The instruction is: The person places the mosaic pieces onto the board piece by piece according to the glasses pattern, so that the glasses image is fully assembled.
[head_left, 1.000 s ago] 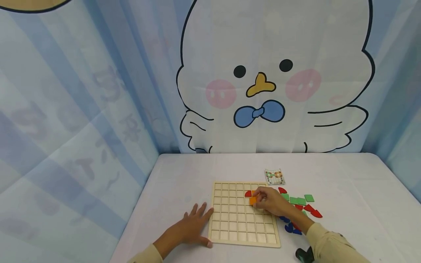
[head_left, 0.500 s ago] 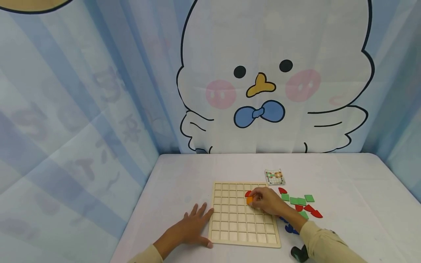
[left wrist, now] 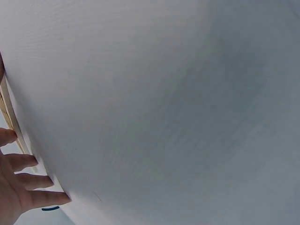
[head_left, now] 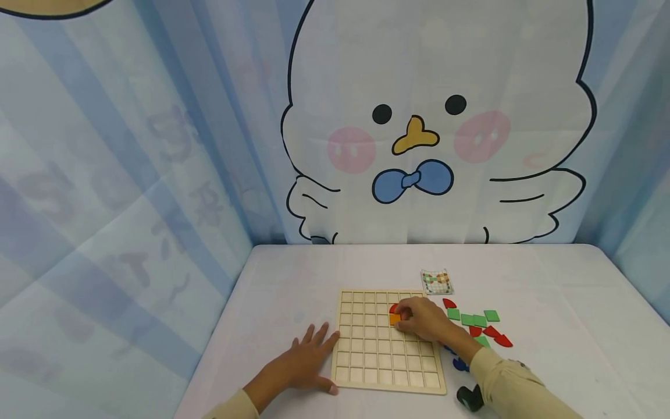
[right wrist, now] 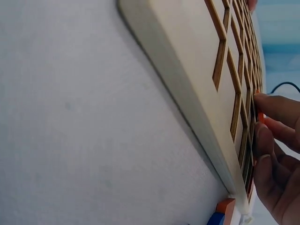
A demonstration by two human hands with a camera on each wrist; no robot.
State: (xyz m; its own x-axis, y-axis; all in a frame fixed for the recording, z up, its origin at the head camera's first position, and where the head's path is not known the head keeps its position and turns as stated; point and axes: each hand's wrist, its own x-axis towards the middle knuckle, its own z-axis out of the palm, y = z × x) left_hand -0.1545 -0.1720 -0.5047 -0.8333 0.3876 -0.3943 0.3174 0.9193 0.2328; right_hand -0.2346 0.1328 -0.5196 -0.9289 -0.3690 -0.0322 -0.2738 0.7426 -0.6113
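Note:
A wooden grid board (head_left: 384,389) lies on the table, with small square cells. Thumb and fingers of my right hand (head_left: 426,319) pinch an orange square tile (head_left: 395,319) at a cell in the upper part of the board. Just above that tile sits a red quarter-round tile (head_left: 394,308), partly covered by the fingertips. In the right wrist view the fingers of the right hand (right wrist: 276,154) are curled low over the cells. My left hand (head_left: 309,358) rests on the table with fingers spread, its fingertips touching the board's left edge.
Right of the board lie loose green tiles (head_left: 479,320), red tiles (head_left: 503,340) and blue tiles (head_left: 460,365), partly behind the right forearm. A patterned card (head_left: 437,282) lies beyond the board's far right corner. A dark object (head_left: 469,398) is by the right sleeve.
My right hand has moved slightly left across the board, bringing the orange tile to just below the red one. The left hand has stayed still.

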